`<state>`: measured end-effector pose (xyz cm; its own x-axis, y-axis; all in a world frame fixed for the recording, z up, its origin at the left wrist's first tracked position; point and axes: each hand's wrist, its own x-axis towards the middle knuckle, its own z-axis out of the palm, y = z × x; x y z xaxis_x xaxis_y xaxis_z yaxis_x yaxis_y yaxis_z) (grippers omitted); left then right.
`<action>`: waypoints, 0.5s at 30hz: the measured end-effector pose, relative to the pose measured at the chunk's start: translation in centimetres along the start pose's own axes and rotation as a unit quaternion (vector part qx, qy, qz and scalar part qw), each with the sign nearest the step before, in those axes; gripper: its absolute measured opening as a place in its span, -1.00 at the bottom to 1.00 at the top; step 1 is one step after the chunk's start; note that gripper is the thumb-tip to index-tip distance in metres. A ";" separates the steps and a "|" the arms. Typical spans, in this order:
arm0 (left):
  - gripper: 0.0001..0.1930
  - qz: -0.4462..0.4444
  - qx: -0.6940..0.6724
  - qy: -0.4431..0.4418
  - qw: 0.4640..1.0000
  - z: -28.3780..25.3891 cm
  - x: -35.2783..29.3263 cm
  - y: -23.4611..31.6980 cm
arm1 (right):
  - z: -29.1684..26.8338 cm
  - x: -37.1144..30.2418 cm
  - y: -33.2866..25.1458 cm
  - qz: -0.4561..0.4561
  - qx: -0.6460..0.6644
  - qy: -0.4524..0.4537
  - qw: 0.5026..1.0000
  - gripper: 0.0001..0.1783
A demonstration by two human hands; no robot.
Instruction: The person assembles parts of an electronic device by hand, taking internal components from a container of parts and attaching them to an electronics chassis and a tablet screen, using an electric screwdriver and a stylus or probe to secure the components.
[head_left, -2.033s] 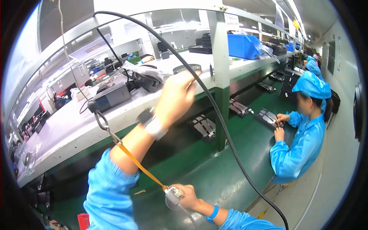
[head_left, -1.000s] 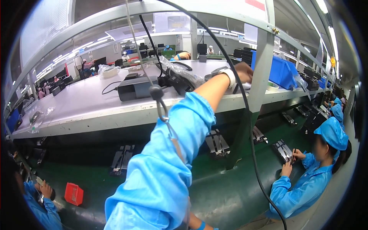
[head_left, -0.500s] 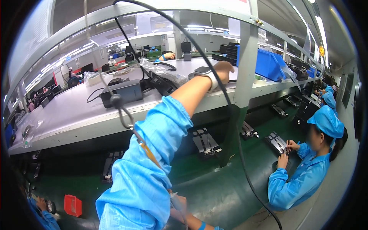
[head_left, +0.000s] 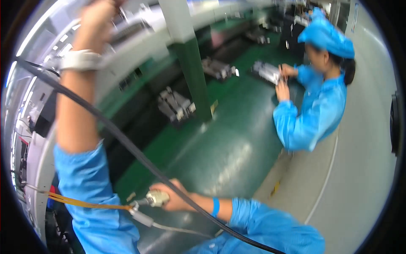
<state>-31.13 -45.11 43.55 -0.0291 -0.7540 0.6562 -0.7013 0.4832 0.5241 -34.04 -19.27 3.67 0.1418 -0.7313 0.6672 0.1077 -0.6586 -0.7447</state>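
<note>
My left hand (head_left: pixel 99 19), with a white watch strap at the wrist, is raised at the upper left near the shelf. It is smeared by motion, and its fingers run up to the picture's edge. Low in the middle, my right hand (head_left: pixel 175 199) wraps round a whitish electric screwdriver (head_left: pixel 157 198). A blue band circles that wrist. Yellow elastic bands (head_left: pixel 86 204) stretch from a cord to the screwdriver's top end, crossing my left sleeve. A pale cable (head_left: pixel 177 229) trails from there.
A black cable (head_left: pixel 127 142) hangs slantwise across the view. Beyond the green post (head_left: pixel 192 80), device assemblies (head_left: pixel 174 105) lie on the green bench (head_left: pixel 228 148). At the right, a co-worker (head_left: pixel 311 101) in blue handles another assembly (head_left: pixel 267 73).
The view has swung right and down. My left hand is now at the upper left, away from the shelf's middle. My right hand and the screwdriver show more fully.
</note>
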 end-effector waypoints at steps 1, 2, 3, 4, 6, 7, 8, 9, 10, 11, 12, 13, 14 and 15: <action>-0.73 0.027 -0.277 -0.013 0.960 -3.7 -0.2 -2.3 | 0.9 0.7 -0.2 -0.032 0.014 -0.003 0.999 -0.56; -0.62 0.101 -0.331 -0.081 0.935 -1.9 -4.1 -1.9 | -0.2 0.4 1.1 -0.015 0.010 0.030 0.999 -0.56; -0.55 0.174 -0.324 -0.136 0.920 -2.2 -6.7 -3.6 | -0.8 0.4 1.8 -0.014 0.012 0.048 0.999 -0.57; -0.56 0.152 -0.241 -0.130 0.950 -1.0 -10.6 -2.8 | -1.6 0.3 2.8 -0.020 0.000 0.063 0.998 -0.56; -0.67 0.136 -0.231 -0.081 0.960 -0.9 -16.8 -2.4 | -1.9 0.2 3.0 -0.033 -0.013 0.073 0.997 -0.54; -0.73 0.156 -0.216 -0.046 0.963 -0.6 -21.5 0.2 | -1.8 0.2 3.0 -0.025 -0.011 0.070 0.997 -0.54; -0.73 0.150 -0.226 -0.048 0.961 -1.0 -23.3 -1.1 | -2.1 0.1 3.0 -0.034 -0.017 0.076 0.996 -0.53; -0.72 0.124 -0.183 -0.072 0.973 -1.9 -24.7 -3.3 | -1.5 0.1 3.0 -0.049 -0.013 0.078 0.996 -0.53; -0.71 0.098 -0.142 -0.094 0.981 -2.7 -26.0 -5.5 | -1.0 0.1 2.8 -0.055 -0.015 0.074 0.996 -0.52; -0.70 0.072 -0.099 -0.114 0.986 -3.3 -27.7 -6.9 | -0.5 0.0 2.5 -0.056 -0.014 0.069 0.996 -0.52; -0.68 0.037 -0.138 -0.088 0.986 -4.2 -30.1 -7.2 | 0.8 0.1 2.0 -0.061 0.006 0.056 0.997 -0.52; -0.69 -0.018 -0.177 -0.103 0.979 -2.2 -31.8 -9.2 | 0.1 -0.6 3.2 -0.045 -0.001 0.059 0.997 -0.52; -0.71 -0.026 -0.187 -0.111 0.976 -1.4 -33.2 -10.4 | 0.0 -0.9 3.4 -0.045 -0.003 0.052 0.998 -0.51; -0.70 -0.058 -0.230 -0.122 0.964 -0.7 -34.1 -11.7 | -0.1 -1.1 3.3 -0.045 -0.009 0.050 0.998 -0.51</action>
<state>-21.46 -24.71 15.38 -0.1747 -0.8701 0.4608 -0.3224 0.4928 0.8082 -33.97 -20.68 0.53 0.0343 -0.6823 0.7303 0.0968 -0.7250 -0.6819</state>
